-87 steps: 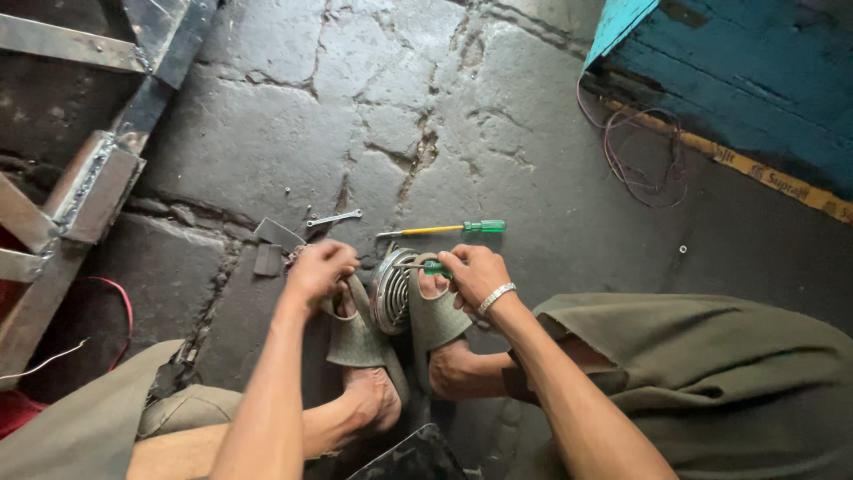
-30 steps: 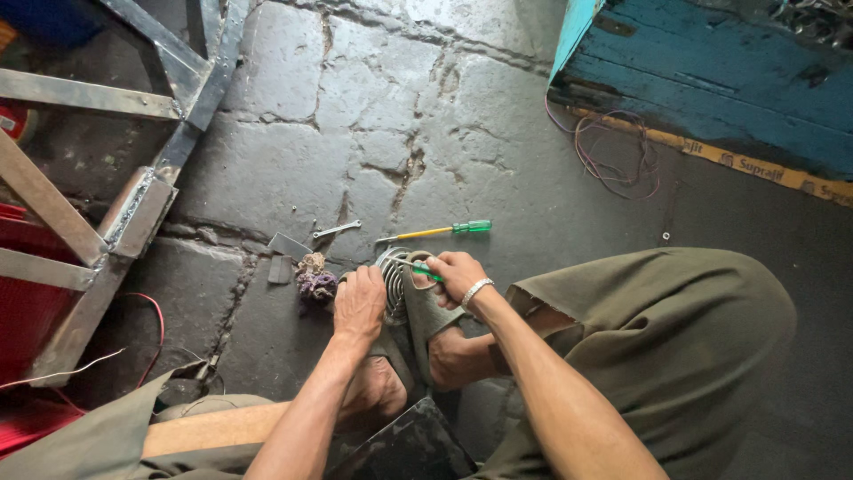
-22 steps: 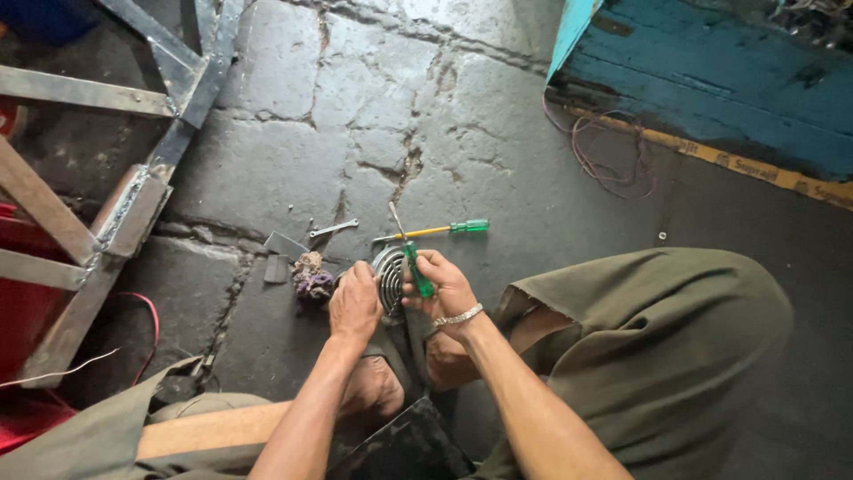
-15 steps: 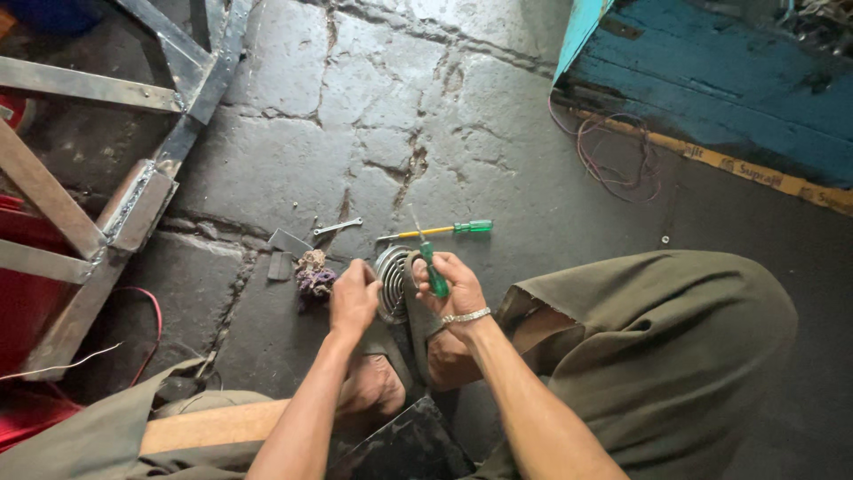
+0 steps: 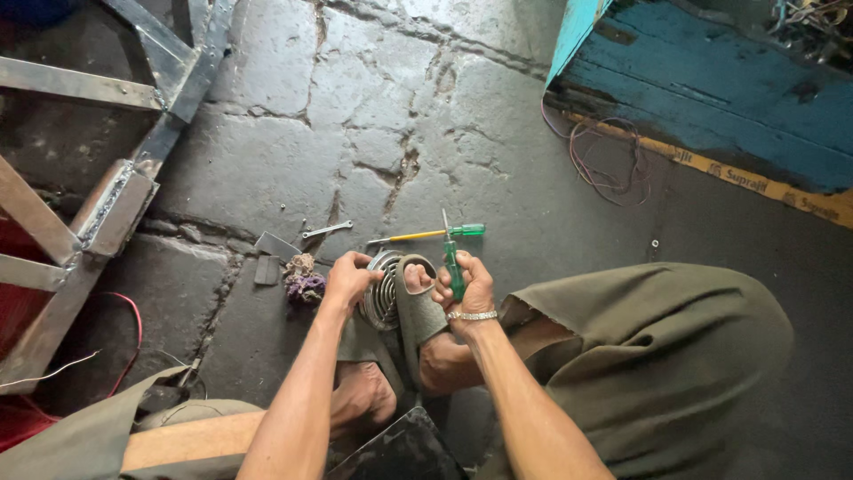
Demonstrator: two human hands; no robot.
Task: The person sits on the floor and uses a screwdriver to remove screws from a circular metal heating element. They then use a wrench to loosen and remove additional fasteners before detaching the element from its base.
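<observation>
Person crouched on the cracked stone floor [image 5: 267,169], both feet in grey sandals [image 5: 418,307] pinning a round wound metal part [image 5: 384,289] upright between them. Left hand [image 5: 348,277] has its grip closed over the part's left edge. Right hand [image 5: 466,286] grip is clamped on a green-handled screwdriver [image 5: 454,262], shaft pointing up and away, just right of the part. Second screwdriver with yellow shaft and green handle [image 5: 431,235] lies on the floor just beyond the part, a small spanner [image 5: 326,230] to its left. Purple rag wad [image 5: 302,280] sits near the left hand. Metal frame [image 5: 107,178] at far left, loose wire [image 5: 604,164] by the blue wall.
</observation>
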